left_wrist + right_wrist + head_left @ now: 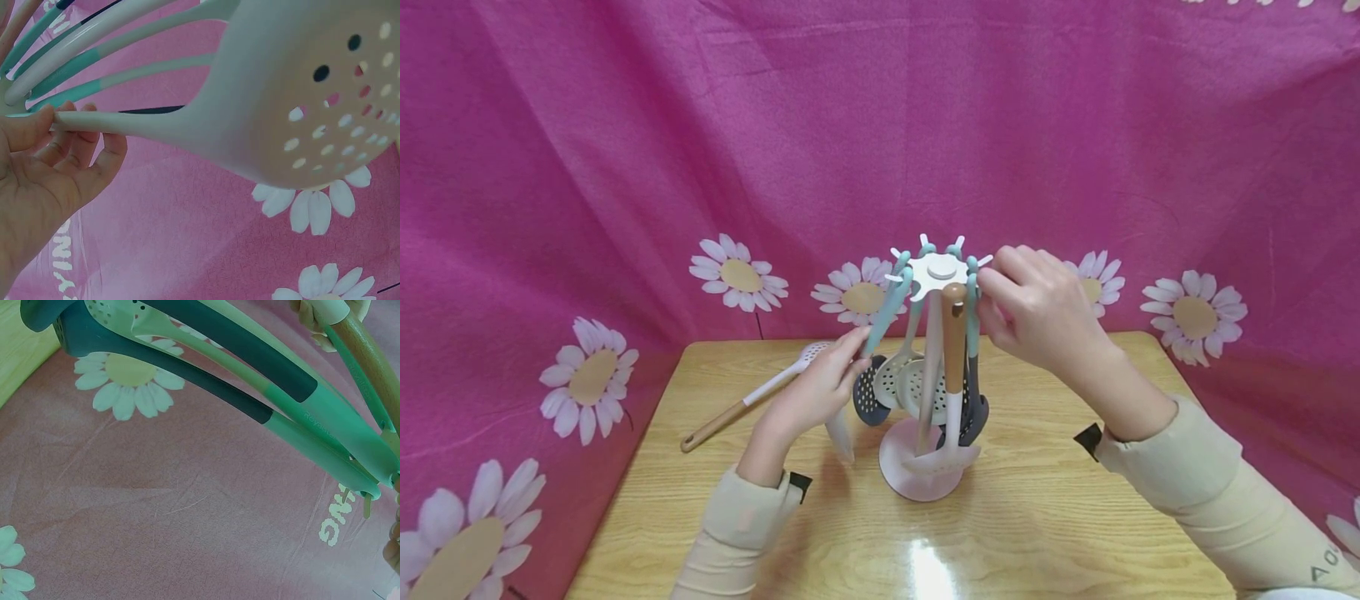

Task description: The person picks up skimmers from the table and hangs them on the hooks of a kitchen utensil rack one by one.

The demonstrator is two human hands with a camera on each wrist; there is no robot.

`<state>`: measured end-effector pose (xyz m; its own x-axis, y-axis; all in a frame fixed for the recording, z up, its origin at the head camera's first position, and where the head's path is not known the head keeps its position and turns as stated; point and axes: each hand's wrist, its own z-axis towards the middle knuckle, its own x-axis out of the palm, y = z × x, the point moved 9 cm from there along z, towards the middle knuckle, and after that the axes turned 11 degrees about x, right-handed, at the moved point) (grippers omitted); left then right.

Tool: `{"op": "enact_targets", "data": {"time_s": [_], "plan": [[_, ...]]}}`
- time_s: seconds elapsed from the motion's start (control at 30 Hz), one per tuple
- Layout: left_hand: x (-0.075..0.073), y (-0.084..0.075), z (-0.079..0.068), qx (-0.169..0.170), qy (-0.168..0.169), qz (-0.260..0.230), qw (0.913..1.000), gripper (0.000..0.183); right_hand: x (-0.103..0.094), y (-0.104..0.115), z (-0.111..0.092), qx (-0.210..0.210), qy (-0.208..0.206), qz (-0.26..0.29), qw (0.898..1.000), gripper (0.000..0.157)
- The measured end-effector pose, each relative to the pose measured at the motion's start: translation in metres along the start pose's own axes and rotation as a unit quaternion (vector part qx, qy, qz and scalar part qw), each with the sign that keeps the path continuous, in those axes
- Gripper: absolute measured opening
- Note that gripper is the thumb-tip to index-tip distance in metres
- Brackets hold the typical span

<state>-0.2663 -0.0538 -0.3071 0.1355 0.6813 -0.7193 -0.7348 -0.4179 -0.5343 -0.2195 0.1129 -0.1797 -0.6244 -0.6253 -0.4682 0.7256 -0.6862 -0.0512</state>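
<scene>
A light pink utensil rack (942, 272) stands upright, with several utensils hanging around its post. My left hand (820, 379) pinches a skimmer (250, 119) with a turquoise handle, a pale neck and a broad perforated head. The skimmer's handle top reaches a hook on the rack's left side; whether it hangs there is hard to tell. On the rack's right side, my right hand (1041, 308) has curled fingers at a hook, beside the turquoise handle of a dark utensil (206, 384). Its fingertips are partly hidden. A wooden-handled white turner (953, 342) hangs at the front.
On the table (1045, 517), a white slotted utensil with a wooden handle (722, 423) lies left of the rack. Pale and dark perforated heads hang behind the post. A pink cloth (850, 125) with daisies surrounds the table at the back and sides.
</scene>
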Motion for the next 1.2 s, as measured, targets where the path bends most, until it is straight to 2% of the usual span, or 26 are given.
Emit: {"op": "enact_targets", "data": {"time_s": [0.2,0.53,0.87,1.2], "plan": [[0.006,-0.001,0.004,0.005,-0.004,0.0,1.0,0.031,-0.001,-0.001,-0.001,0.002,-0.002,-0.005,1.0,0.008],[0.012,0.001,0.006,-0.004,-0.019,-0.014,0.9997,0.037,0.0,-0.001,-0.001,0.001,-0.002,-0.001,1.0,0.008],[0.016,0.002,0.007,0.007,-0.029,-0.029,0.9992,0.031,0.001,-0.001,-0.001,0.0,0.0,0.001,1.0,0.008],[0.019,0.006,0.005,0.004,-0.044,-0.049,0.9978,0.03,0.001,0.0,-0.001,0.002,0.002,0.0,1.0,0.01]]}}
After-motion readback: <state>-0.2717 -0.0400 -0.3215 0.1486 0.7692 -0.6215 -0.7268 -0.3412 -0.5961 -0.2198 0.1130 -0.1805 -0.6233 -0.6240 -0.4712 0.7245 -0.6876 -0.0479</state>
